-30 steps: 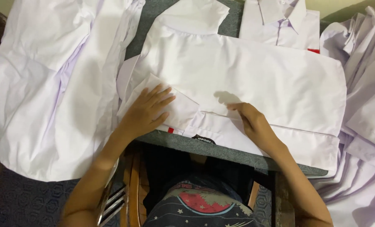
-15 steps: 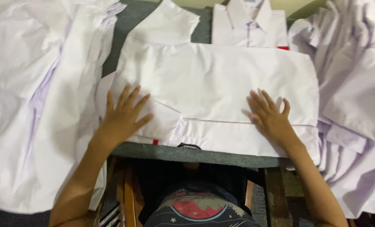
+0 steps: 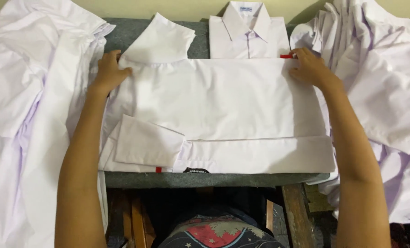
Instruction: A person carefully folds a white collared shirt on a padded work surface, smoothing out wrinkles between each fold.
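A white shirt (image 3: 214,105) lies spread flat and partly folded on the grey padded table (image 3: 205,180), one sleeve folded in at the near left. My left hand (image 3: 107,71) grips the shirt's far left edge near the shoulder. My right hand (image 3: 309,68) holds its far right edge, next to a small red tag (image 3: 286,56). Both arms reach forward along the shirt's sides.
A neatly folded white shirt with its collar up (image 3: 248,34) sits at the back. Heaps of loose white shirts lie at the left (image 3: 25,105) and right (image 3: 379,78). The table's wooden frame (image 3: 294,211) and my lap show below.
Both hands have moved from the near edge of the shirt, where they pressed it flat, out to its far corners. The view has tilted, showing more of the back of the table.
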